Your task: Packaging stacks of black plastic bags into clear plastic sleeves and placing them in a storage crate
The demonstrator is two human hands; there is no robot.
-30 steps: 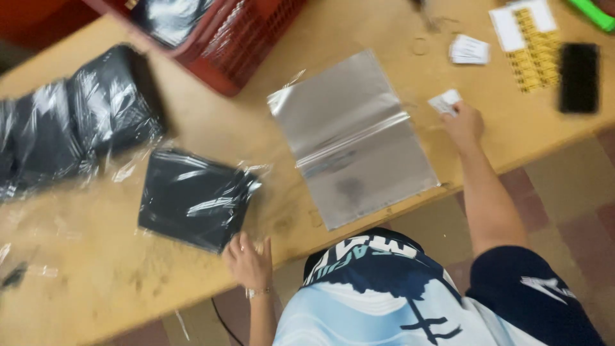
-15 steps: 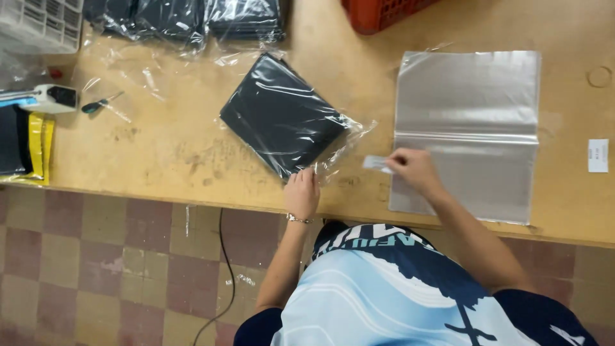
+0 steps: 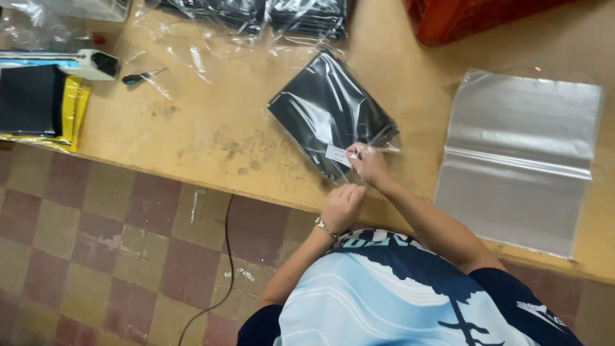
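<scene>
While R hand [image 3: 370, 165] pins white label [image 3: 337, 155], bagged black garment [image 3: 330, 112] lies under fingertips.

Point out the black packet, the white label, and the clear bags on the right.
black packet [image 3: 320, 106], head view, middle of its top face
white label [image 3: 337, 155], head view, label's centre
clear bags [image 3: 522, 128], head view, upper sheet

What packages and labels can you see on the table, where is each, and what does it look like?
Bagged black garment: centre, near the edge, flat in clear plastic.
White label: small rectangle on that bag, at the right hand.
Empty clear bags: right, flat stack.
More bagged black garments: far edge.
Yellow-edged black package: left.
</scene>
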